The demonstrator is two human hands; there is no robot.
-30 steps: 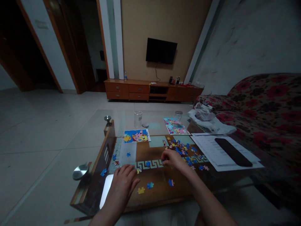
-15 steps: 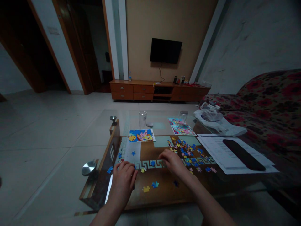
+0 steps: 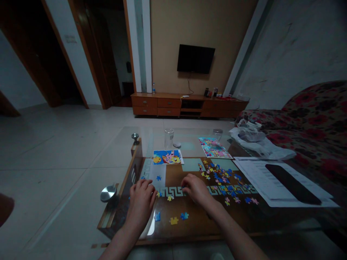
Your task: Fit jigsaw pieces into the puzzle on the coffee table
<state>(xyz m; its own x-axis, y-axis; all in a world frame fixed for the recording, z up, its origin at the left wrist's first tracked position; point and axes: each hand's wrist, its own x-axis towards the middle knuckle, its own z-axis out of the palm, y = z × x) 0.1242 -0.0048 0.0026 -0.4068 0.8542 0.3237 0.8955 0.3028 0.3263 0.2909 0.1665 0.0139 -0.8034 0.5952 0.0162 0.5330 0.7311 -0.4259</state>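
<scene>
1. Curling low over the glass table, left of the middle of its near edge, your left hand has its fingers bent and close together; whether they press on anything, I cannot tell.
2. Just right of those fingertips lies a blue puzzle piece. Toward the far edge, a picture card lies flat, with a glass jar and a round lid behind it.
3. Near the near edge, between your forearms, lie a yellow piece and a light-blue piece, just apart.
4. Your right hand hangs over the middle, fingers curled inward; whether they pinch a piece, I cannot tell.
5. Beyond it, toward the far edge, lie two more cards, with a second jar by them.
6. Right of your right hand spreads the main heap of pieces.
7. A plastic bag lies toward the far-right corner; nearer, along the right edge, paper sheets bear a long black object.
</scene>
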